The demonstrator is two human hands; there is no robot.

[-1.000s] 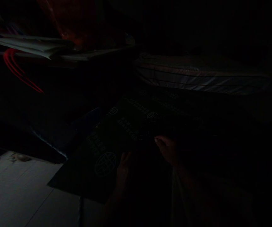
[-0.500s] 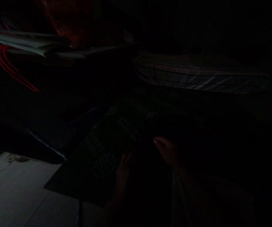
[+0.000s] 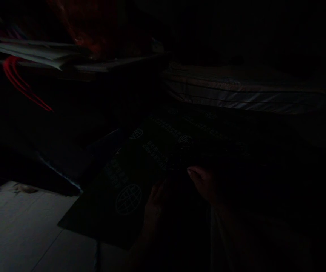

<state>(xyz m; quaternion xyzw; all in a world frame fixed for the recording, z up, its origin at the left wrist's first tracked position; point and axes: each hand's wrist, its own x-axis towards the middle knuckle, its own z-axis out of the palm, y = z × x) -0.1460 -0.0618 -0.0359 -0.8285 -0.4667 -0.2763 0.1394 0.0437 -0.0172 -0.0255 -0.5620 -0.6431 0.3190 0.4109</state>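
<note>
The scene is very dark. A dark flat sheet or bag (image 3: 117,189) printed with pale globe logos and text lies slanted over the floor. My left hand (image 3: 154,204) rests at its near right edge, fingers dim and hard to read. My right hand (image 3: 204,183) sits just right of it, fingers curled, touching a dark thing I cannot make out.
Pale tiled floor (image 3: 16,230) shows at lower left. A stack of papers (image 3: 33,53) and a red cord (image 3: 21,85) sit on a shelf at upper left. A striped, mattress-like bundle (image 3: 236,90) lies at the back right.
My hands have shifted slightly; the left hand has moved a little right along the sheet's edge. The view has swayed a bit.
</note>
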